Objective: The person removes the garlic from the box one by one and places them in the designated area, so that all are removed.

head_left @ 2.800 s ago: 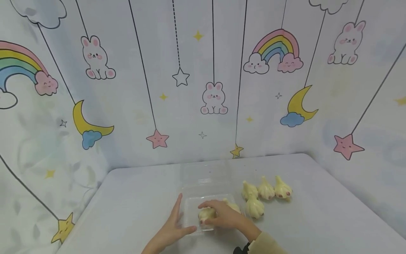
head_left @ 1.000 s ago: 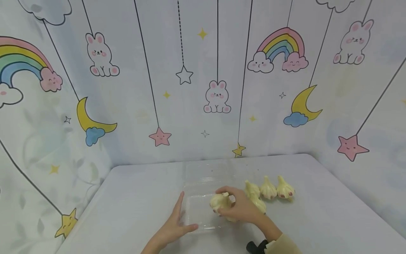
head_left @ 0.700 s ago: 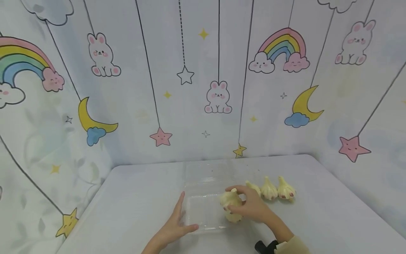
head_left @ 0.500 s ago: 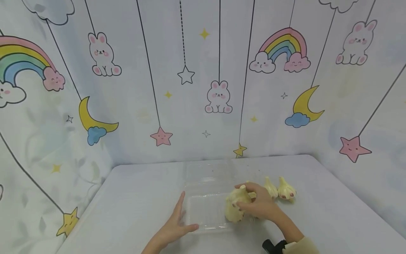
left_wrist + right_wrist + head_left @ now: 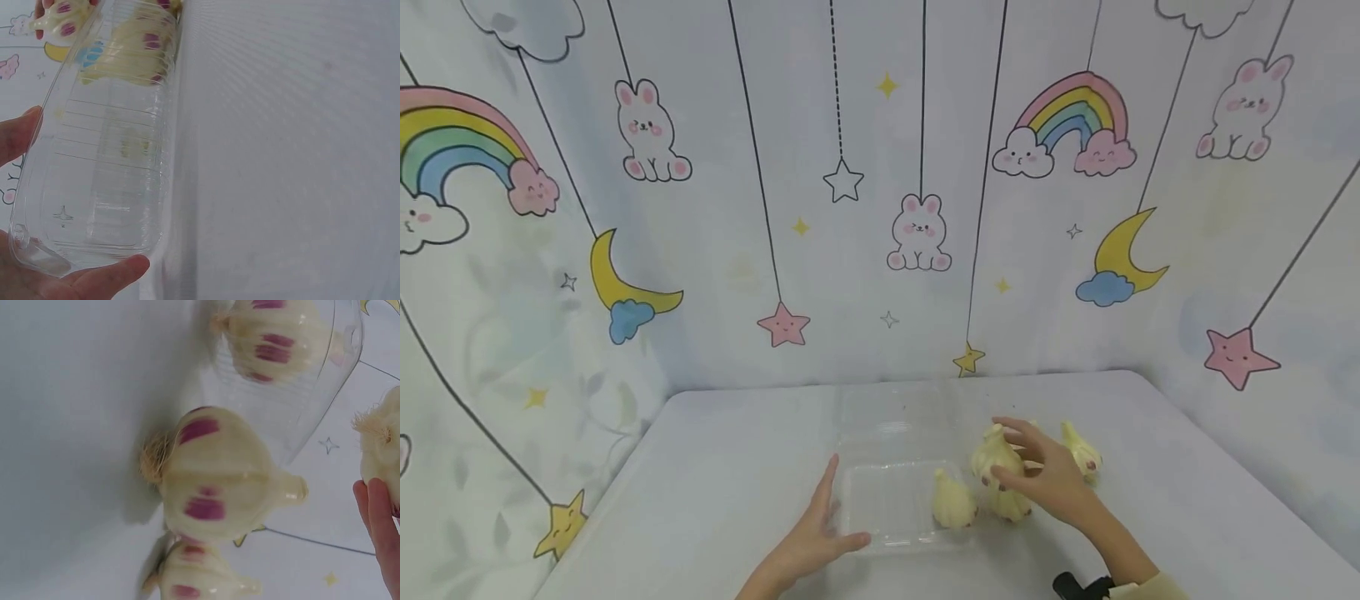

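In the head view, my right hand (image 5: pixel 1060 483) holds a pale garlic bulb (image 5: pixel 996 454) between thumb and fingers. It is just right of the clear plastic container (image 5: pixel 887 533), in front of or above other bulbs. One garlic bulb (image 5: pixel 953 504) sits inside at the container's right end. My left hand (image 5: pixel 808 537) rests at its left end, thumb and fingers spread and fairly straight. The left wrist view shows the thumb (image 5: pixel 119 275) against the container's corner. In the right wrist view, the held bulb (image 5: pixel 382 440) is partly cut off.
On the table right of the container stand several garlic bulbs, including a near garlic bulb (image 5: pixel 1011 506) and a far one (image 5: pixel 1078 450); some are partly hidden by my right hand. The container's lid (image 5: pixel 891 408) lies folded back. A patterned cloth wall (image 5: pixel 865 275) closes off the back.
My right hand has lifted a garlic bulb from the container's middle and carried it right, past the bulb at the right end. My left hand has stayed at the container.
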A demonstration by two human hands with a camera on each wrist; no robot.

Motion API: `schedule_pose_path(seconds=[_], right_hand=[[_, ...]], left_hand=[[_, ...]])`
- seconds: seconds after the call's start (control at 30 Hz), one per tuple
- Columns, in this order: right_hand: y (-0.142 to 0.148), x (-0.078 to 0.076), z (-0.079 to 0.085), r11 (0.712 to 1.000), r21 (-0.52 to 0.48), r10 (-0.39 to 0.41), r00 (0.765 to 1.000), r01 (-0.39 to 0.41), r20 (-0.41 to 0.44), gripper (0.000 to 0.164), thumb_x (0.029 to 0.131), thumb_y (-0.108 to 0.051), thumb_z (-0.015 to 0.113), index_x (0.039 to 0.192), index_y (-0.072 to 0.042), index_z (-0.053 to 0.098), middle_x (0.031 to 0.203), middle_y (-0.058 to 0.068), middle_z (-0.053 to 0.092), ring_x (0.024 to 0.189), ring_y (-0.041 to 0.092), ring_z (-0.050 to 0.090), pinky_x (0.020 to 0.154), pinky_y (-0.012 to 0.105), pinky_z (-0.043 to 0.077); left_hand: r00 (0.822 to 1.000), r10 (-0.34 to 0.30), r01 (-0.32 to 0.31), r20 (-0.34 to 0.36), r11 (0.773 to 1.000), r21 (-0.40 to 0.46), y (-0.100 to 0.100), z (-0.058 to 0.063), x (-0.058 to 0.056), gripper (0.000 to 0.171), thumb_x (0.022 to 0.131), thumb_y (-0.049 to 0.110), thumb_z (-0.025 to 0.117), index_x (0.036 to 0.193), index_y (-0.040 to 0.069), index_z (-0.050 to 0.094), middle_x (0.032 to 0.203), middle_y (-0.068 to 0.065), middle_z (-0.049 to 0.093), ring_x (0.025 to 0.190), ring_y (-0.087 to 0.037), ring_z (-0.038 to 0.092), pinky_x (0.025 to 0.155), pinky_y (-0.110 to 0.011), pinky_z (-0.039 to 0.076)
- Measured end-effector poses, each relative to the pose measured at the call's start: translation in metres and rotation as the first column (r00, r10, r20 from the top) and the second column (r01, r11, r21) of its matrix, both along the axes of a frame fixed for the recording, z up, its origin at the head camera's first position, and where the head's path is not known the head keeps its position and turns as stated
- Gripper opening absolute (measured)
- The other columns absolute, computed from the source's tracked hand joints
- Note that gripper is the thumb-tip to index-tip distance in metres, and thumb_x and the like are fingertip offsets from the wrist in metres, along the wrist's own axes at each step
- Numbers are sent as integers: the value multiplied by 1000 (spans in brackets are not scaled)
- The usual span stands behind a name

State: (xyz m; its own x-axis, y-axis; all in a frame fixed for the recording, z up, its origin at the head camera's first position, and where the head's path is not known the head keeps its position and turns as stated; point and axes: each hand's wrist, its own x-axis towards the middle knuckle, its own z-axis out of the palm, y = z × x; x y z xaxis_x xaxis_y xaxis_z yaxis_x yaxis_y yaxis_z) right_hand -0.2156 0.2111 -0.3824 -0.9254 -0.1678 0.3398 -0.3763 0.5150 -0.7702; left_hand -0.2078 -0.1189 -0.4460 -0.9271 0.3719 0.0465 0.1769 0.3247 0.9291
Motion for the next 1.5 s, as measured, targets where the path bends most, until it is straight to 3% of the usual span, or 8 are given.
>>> schedule_pose_path(seconds=[0.17,0.33,0.7,1.17,1.5], right_hand=[[8,2,3,999,-16,30,999,-30,17,61,80,-21,72,134,-20,43,123,26,52,98,33,61,73,34,55],[17,5,3,999,4,45,998,-45,33,63,84,-25,68,138,-23,37,126,28,48,102,37,59,76,41,53],[38,6,-3,998,54,-19,998,16,59,56,85,-28,66,134,-23,40,124,32,47,94,29,64,70,38,54],[61,5,-4,985,159,-73,997,71,7,54,85,-25,65,132,-17,39,121,35,48,91,44,61,74,48,52],[66,4,-10,971,214,-105,995,103,-2,53,85,-26,66,130,-14,39,118,35,49,89,48,59,72,51,52]], left_hand=[[1000,10,-10,4,1000,-2,1,1,-1,112,75,23,75,146,13,-11,147,-29,-9,122,-60,20,92,-65,30],[1000,5,-5,-1,1000,-2,1,1,0,112,75,25,75,146,12,-11,147,-29,-9,122,-60,19,92,-66,30],[1000,23,-23,10,1000,0,2,3,2,112,75,27,75,146,11,-10,147,-30,-9,125,-59,14,93,-68,26],[1000,20,-20,12,1000,-17,2,5,3,112,75,26,75,146,12,-11,147,-29,-9,123,-60,17,91,-67,30],[1000,9,-9,29,1000,-3,1,5,4,111,76,26,74,146,13,-12,147,-28,-10,123,-61,16,91,-68,29]])
